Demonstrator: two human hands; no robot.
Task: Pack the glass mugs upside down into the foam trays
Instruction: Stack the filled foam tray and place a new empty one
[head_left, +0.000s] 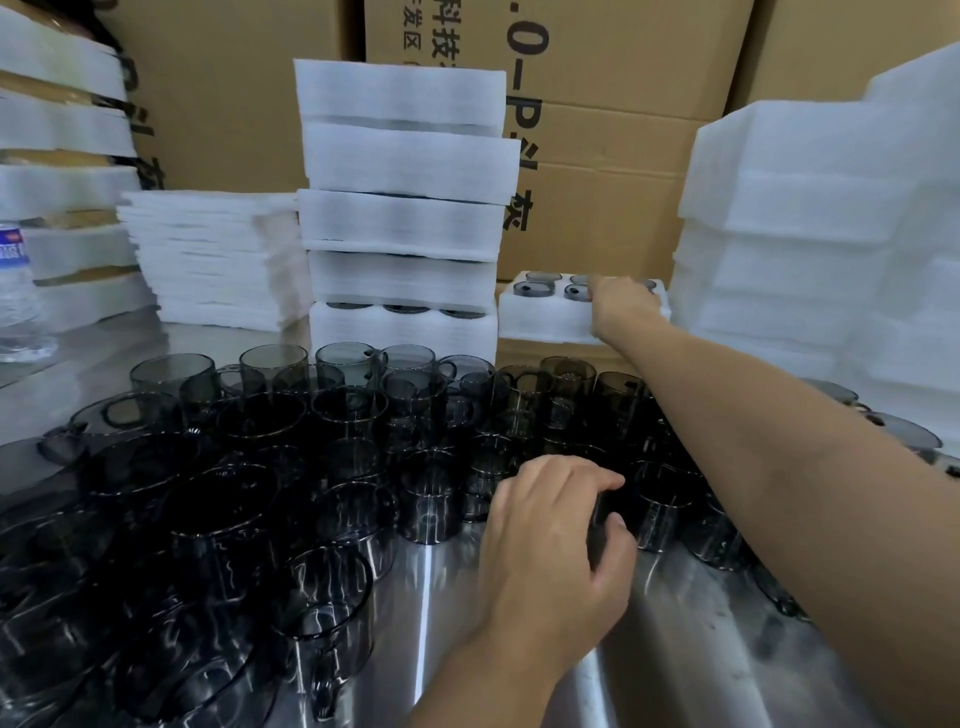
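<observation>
Several dark smoked-glass mugs (358, 410) stand crowded on the steel table, most of them upright. My left hand (556, 525) grips one glass mug (608, 512) near the front of the group, fingers over its top and thumb on its side. My right hand (623, 304) reaches far back and rests on an open foam tray (545, 319). That tray holds upside-down mugs (532, 287) in its round pockets. My right hand is blurred and covers the pocket beneath it, so whether it holds a mug is hidden.
A tall stack of filled foam trays (405, 218) stands behind the mugs. Flat foam sheets (208, 254) lie to its left, more foam stacks (810, 234) at the right. Cardboard boxes (613, 156) form the back wall. A water bottle (15, 291) stands far left.
</observation>
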